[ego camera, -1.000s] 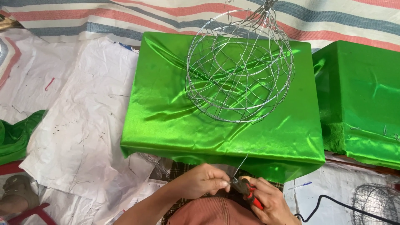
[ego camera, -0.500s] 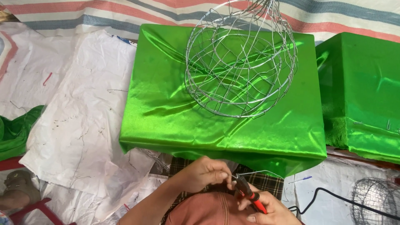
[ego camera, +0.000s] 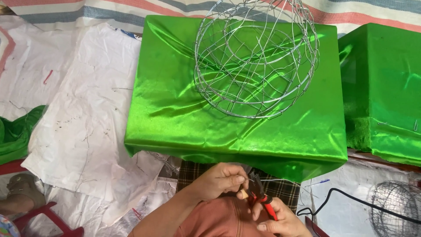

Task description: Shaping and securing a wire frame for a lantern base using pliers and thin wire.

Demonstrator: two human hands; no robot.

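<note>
The left hand (ego camera: 221, 180) pinches a thin wire (ego camera: 272, 179) between thumb and fingertips; the right hand (ego camera: 276, 220) is closed round red-handled pliers (ego camera: 259, 198), whose tip meets the wire just beside the left fingers. Beyond them lies a green satin-covered block (ego camera: 175, 118) with one round wire cage (ego camera: 256, 57) above it. A second green block (ego camera: 386, 87) sits to its right. White paper sheets (ego camera: 83, 127) cover the floor; a striped tarp (ego camera: 79, 11) lies behind. One black cable (ego camera: 351, 199) and another wire ball (ego camera: 397, 208) are at lower right.
</note>
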